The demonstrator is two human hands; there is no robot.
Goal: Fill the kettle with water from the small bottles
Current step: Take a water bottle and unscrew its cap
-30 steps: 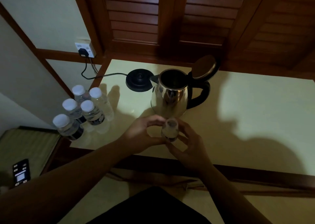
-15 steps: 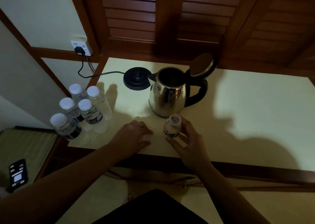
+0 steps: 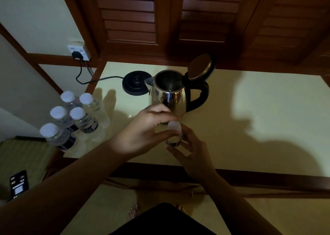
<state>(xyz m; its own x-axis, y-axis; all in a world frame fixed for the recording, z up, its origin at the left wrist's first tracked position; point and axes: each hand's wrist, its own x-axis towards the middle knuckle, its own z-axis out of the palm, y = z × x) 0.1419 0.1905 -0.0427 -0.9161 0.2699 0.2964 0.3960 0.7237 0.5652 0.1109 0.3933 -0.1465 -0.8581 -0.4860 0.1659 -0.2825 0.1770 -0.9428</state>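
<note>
Hands clasp a small clear bottle [image 3: 174,136], left [image 3: 142,133] at its white cap, right [image 3: 192,152] below; shiny steel kettle [image 3: 169,95] open-lidded.

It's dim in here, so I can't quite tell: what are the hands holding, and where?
One small bottle. The right hand grips its body from below; the left hand pinches the white cap on top.
</note>
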